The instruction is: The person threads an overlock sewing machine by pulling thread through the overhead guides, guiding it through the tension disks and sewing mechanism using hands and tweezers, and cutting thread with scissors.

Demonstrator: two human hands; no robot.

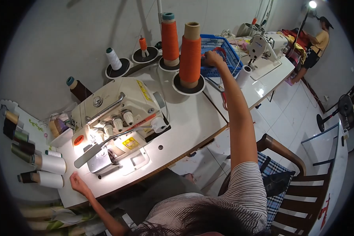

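My right hand (214, 59) reaches far out into a blue plastic basket (235, 55). Its fingers curl down inside, and what they grip is hidden; a red-handled item (221, 51) lies close by. My left hand (79, 184) rests on the near left corner of the white table (192, 122), fingers loosely curled with nothing visible in them. Between my hands stands an overlock sewing machine (120, 110), its lamp lit over the needle area. Scissors (215, 85) with red handles lie below the basket, partly covered by my right arm.
Two tall orange thread cones (190, 59) stand behind the machine, near a white cone (114, 59). More spools (51, 164) line the left side. A second sewing machine (269, 45) is to the right. A wooden chair (303, 192) stands beside me; another person (318, 43) works farther off.
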